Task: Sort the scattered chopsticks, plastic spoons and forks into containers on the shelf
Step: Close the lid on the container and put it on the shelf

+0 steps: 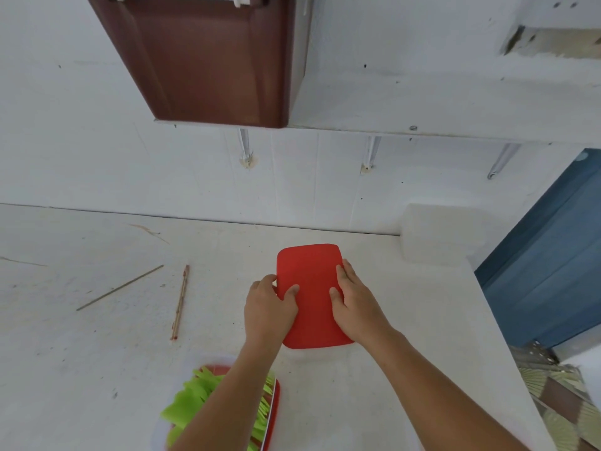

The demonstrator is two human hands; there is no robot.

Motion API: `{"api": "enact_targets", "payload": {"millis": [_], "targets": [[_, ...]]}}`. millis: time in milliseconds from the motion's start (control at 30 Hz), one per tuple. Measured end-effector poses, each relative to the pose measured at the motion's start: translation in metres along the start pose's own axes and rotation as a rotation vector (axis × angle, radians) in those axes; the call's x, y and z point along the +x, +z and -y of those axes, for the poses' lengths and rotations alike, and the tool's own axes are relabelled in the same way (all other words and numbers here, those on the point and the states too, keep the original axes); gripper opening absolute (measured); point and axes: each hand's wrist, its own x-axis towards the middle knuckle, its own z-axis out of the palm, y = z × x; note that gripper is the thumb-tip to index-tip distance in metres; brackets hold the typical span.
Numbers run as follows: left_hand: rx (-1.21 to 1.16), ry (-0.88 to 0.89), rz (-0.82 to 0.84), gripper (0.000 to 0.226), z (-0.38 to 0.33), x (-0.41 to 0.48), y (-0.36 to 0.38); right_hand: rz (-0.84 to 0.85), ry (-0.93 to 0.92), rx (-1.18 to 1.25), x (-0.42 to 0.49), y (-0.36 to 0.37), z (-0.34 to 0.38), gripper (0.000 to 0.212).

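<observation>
A red lid (310, 271) covers a container on the white counter (97, 353). My left hand (270, 307) grips its left edge, fingers curled over the side and thumb on top. My right hand (353, 301) presses on its right side, fingers along the edge and thumb on the top. At the bottom stands a clear container with a red base (274, 408) that holds several green plastic forks (192, 402), partly hidden by my left forearm. A pair of wooden chopsticks (180, 302) and one thin single stick (120, 287) lie on the counter to the left.
A brown box (208, 60) sits on the white wall shelf (422, 102) above the counter, which rests on metal brackets. A translucent white container (439, 232) stands at the counter's back right corner. A blue panel (553, 255) and patterned floor lie beyond the right edge.
</observation>
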Motion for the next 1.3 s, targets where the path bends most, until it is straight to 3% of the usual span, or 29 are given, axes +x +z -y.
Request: {"api": "enact_targets", "payload": {"millis": [233,433,500,633,700,833,967,1133,1300], "targets": [[-0.029,0.120,-0.055,0.051,0.007,-0.006,0.011,-0.054,-0.027,-0.055,-0.001,0.007,-0.005,0.057],[0.097,0.243,0.049,0.050,0.007,0.004,0.018,-0.020,0.000,-0.175,0.000,0.005,-0.005,0.057],[0.157,0.284,0.122,0.060,0.000,0.006,0.014,-0.101,-0.029,-0.313,0.008,0.001,-0.004,0.052],[0.317,0.244,0.309,0.103,-0.020,0.026,0.003,-0.300,-0.200,-0.416,0.033,-0.011,0.012,0.008],[0.345,0.193,0.377,0.103,-0.027,0.040,0.000,-0.226,-0.147,-0.451,0.042,-0.011,0.014,0.016],[0.248,0.164,0.296,0.066,-0.030,0.052,0.013,-0.037,-0.043,-0.372,0.055,-0.009,0.007,0.073],[0.070,0.263,0.092,0.029,-0.019,0.054,0.033,0.030,-0.066,-0.349,0.060,-0.011,-0.001,0.072],[0.181,0.238,0.163,0.052,-0.016,0.062,0.036,0.040,-0.072,-0.354,0.066,-0.012,-0.003,0.070],[0.163,0.247,0.134,0.043,-0.012,0.077,0.042,0.013,-0.042,-0.379,0.068,-0.015,0.006,0.071]]}}
